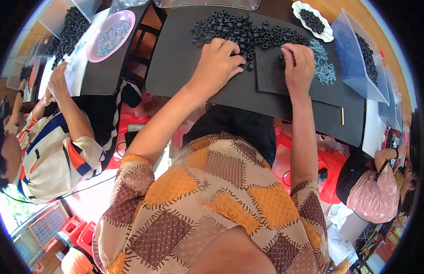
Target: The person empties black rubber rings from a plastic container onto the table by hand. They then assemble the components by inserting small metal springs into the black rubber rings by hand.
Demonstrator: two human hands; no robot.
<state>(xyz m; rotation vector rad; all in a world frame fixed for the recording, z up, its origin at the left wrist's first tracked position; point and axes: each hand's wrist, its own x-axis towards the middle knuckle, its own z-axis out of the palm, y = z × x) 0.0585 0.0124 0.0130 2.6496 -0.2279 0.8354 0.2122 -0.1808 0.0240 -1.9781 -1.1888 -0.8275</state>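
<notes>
Picking black rings (221, 27), likely: left hand (217, 64) left of black mat (271, 81), fingers curled; right hand (299, 68) over it, fingertips close (can't tell either grip). Next needs careful pinching.

Workshop: co-workers (56, 157) at tables (171, 64), black ring heaps (221, 27), plastic bins (351, 64).

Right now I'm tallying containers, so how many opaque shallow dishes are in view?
2: a pink oval dish at upper left, and a white scalloped dish at upper right, beyond the right hand. Others may be hidden.
</notes>
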